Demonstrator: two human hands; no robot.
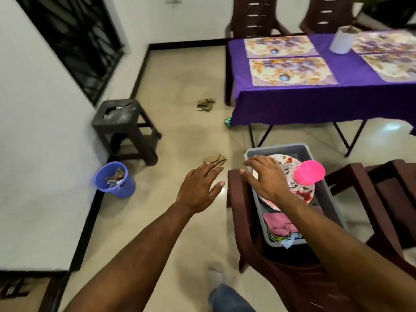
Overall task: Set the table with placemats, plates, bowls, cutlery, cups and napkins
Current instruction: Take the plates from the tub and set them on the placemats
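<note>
A grey tub [333,199] sits on the seat of a dark brown chair [238,212]. Inside it lie floral plates [304,192], a pink bowl [309,172] turned on its side, and folded pink cloth napkins [280,225]. My right hand [265,177] hovers over the plates with its fingers spread; I cannot tell whether it touches them. My left hand [200,185] is open in the air left of the chair, holding nothing. Floral placemats [290,70] lie on the purple-clothed table [292,104] farther back.
A white cup [342,40] stands on the table among the mats. Two brown chairs [254,16] stand behind the table, another [387,199] at the right. A dark stool [123,127], a blue bucket [114,180] and scraps [215,159] are on the floor.
</note>
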